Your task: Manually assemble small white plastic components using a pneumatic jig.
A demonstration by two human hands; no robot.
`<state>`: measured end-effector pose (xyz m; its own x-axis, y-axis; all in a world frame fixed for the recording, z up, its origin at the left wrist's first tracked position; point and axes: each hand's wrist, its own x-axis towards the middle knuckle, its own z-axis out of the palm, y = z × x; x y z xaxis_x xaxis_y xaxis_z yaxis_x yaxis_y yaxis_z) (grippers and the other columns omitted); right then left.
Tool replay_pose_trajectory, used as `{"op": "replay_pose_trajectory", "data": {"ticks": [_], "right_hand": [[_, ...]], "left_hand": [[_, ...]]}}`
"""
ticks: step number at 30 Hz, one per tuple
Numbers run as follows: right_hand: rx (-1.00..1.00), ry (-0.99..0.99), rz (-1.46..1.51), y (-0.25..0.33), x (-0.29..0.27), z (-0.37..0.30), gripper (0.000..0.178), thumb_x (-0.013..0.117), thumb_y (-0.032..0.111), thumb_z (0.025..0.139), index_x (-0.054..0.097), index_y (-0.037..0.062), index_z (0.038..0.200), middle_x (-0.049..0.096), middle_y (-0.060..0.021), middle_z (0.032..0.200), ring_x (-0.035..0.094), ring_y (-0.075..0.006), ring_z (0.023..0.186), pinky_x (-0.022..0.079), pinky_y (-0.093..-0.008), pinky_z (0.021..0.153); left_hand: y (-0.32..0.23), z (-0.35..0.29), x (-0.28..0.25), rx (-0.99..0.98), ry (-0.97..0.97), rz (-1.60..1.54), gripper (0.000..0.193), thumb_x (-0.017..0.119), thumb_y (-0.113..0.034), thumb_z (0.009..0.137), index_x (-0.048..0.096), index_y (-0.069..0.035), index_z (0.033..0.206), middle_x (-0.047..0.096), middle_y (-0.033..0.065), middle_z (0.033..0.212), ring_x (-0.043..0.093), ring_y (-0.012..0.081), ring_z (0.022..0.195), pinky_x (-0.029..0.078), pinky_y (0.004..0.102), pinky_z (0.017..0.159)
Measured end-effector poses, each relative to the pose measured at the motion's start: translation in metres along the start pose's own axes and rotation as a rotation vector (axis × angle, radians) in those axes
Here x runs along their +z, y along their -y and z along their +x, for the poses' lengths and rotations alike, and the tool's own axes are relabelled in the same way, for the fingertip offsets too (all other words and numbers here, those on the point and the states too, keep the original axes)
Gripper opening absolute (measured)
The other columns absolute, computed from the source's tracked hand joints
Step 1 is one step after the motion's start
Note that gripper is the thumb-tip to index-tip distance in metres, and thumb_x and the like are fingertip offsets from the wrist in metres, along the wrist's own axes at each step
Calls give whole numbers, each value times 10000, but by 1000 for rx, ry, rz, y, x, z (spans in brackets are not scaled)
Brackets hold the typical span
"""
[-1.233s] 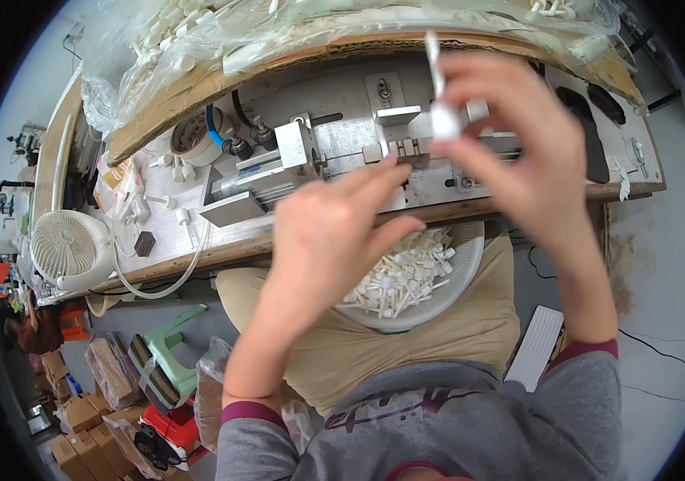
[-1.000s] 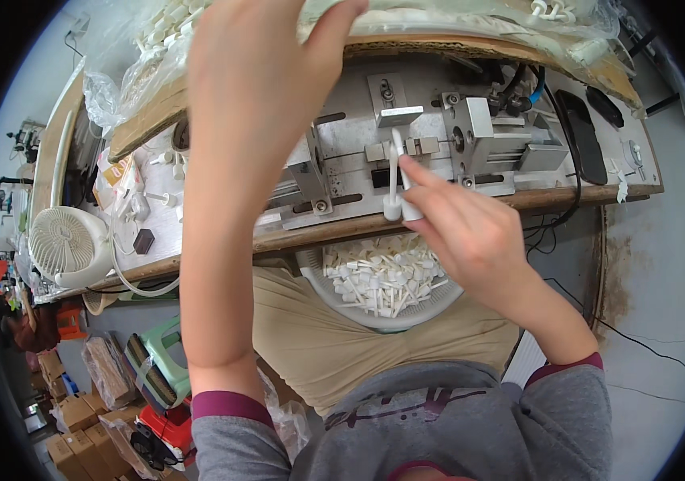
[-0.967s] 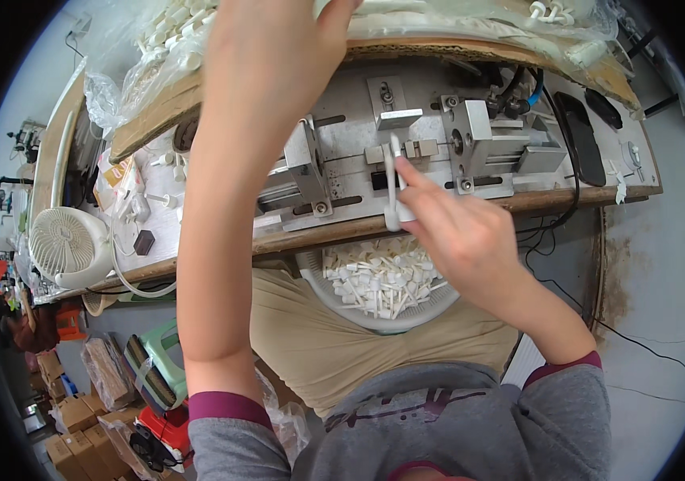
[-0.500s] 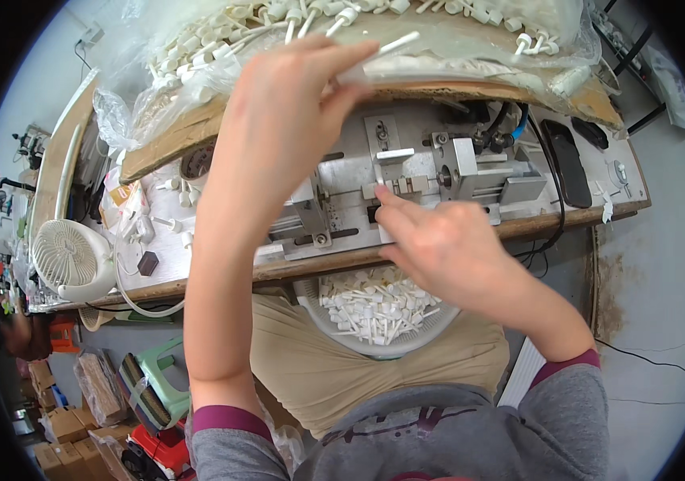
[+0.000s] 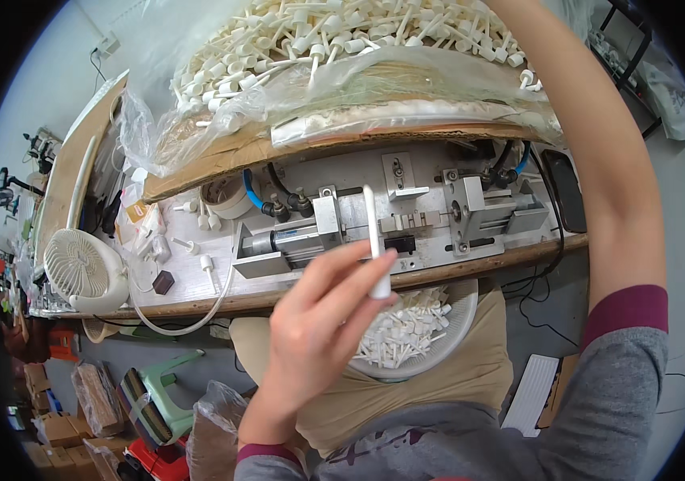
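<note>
My left hand (image 5: 318, 321) pinches a white capped stick (image 5: 373, 224), thin end up, in front of the bench-top fixture. The stick's wider white cap rests between the fingertips. Behind it, the fixture has a small metal clamp block (image 5: 410, 221) between two metal cylinder units (image 5: 302, 240). My right arm (image 5: 599, 136) stretches forward past the top edge, so the right hand is out of sight. A heap of similar white capped sticks (image 5: 278, 48) lies on plastic sheeting at the far side.
On my lap, a pale basin (image 5: 458, 329) holds many white pieces. A cardboard edge (image 5: 222, 164) runs behind the fixture. Left stand a white fan (image 5: 86, 268) and a tape roll (image 5: 226, 196); a dark phone (image 5: 564, 192) lies right. Cables hang off the bench.
My left hand has come down and back from above the fixture with a white stick. My right hand has left the clamp block and gone forward out of view. The view has shifted.
</note>
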<state>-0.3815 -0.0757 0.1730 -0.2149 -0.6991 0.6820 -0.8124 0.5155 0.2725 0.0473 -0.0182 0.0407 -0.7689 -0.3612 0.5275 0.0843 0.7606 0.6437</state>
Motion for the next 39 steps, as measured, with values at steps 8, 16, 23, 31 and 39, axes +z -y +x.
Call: {"op": "replay_pose_trajectory", "data": {"ticks": [8, 16, 23, 31, 39], "right_hand": [[-110, 583, -48, 12, -5, -20, 887, 814, 137, 737, 421, 169, 1532, 395, -205, 1584, 424, -348, 1440, 386, -479, 1169], [-14, 720, 1, 34, 6, -20, 949, 783, 172, 795, 308, 180, 1617, 360, -215, 1619, 379, -364, 1485, 361, -462, 1198], [-81, 370, 264, 14, 55, -36, 502, 718, 243, 886, 593, 186, 1369, 687, -156, 1238, 659, -332, 1131, 538, -442, 902], [-189, 574, 385, 37, 5, -78, 721, 786, 183, 733, 529, 177, 1407, 675, -219, 1200, 648, -385, 1150, 537, -480, 924], [3, 593, 650, 76, -54, -101, 617, 790, 150, 735, 613, 134, 1326, 697, -178, 1129, 694, -289, 1015, 553, -408, 834]], "left_hand": [[16, -25, 9, -72, 65, -33, 440, 852, 10, 732, 780, -70, 1159, 656, 69, 1021, 685, 174, 843, 600, 295, 728], [23, -34, 19, -9, 140, -109, 379, 809, -45, 799, 762, -76, 1175, 678, 72, 1033, 679, 192, 823, 583, 328, 720], [26, -31, 25, -20, 77, -116, 378, 816, -57, 797, 763, -77, 1170, 645, 101, 1182, 685, 204, 884, 586, 330, 769], [30, -26, 48, 73, -7, 37, 394, 826, -65, 792, 743, -45, 1177, 627, 144, 1359, 678, 278, 1074, 570, 383, 876], [32, -24, 70, 79, -24, 300, 298, 832, -120, 786, 748, -53, 1064, 696, 95, 1328, 717, 232, 781, 561, 317, 694]]}}
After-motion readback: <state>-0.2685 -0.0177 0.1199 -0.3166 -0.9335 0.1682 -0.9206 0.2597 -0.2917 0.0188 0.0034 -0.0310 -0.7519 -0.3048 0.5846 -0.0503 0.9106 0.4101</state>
